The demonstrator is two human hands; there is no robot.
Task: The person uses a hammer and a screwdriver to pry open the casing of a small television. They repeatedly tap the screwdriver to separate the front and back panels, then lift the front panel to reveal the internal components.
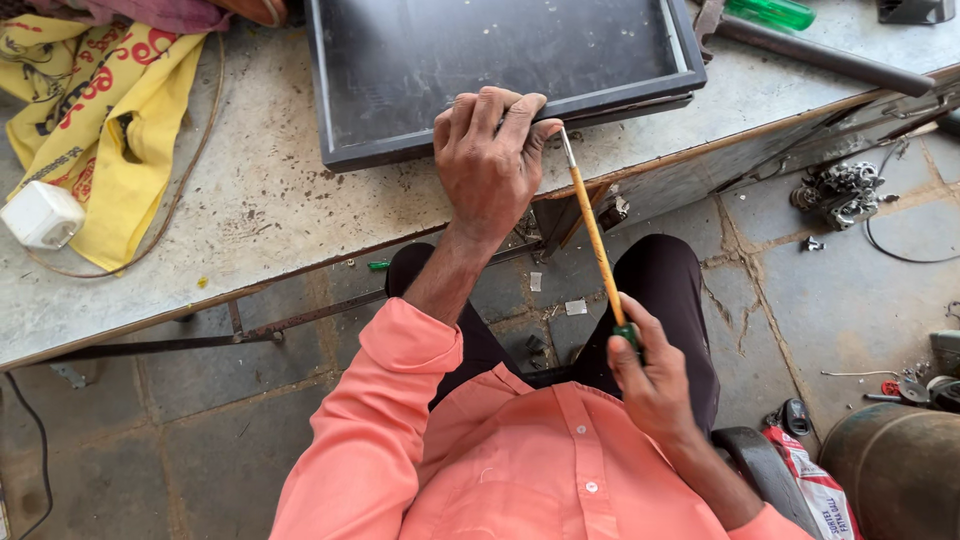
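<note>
A dark flat monitor (400, 60) lies screen-up on the grey workbench (250, 200). My left hand (490, 160) rests on the monitor's near edge, fingers curled over the bezel. My right hand (650, 380) grips the green handle end of a long screwdriver (595, 235) with an orange shaft. Its metal tip touches the monitor's near edge just right of my left fingers. My salmon shirt sleeves and dark trousers fill the lower middle.
A yellow printed cloth (100, 110) and a white plug adapter (40, 213) lie at the bench's left. A dark metal rod (830, 60) and a green-handled tool (770, 12) sit at the back right. Metal scraps (840, 190) and wires lie on the stone floor at right.
</note>
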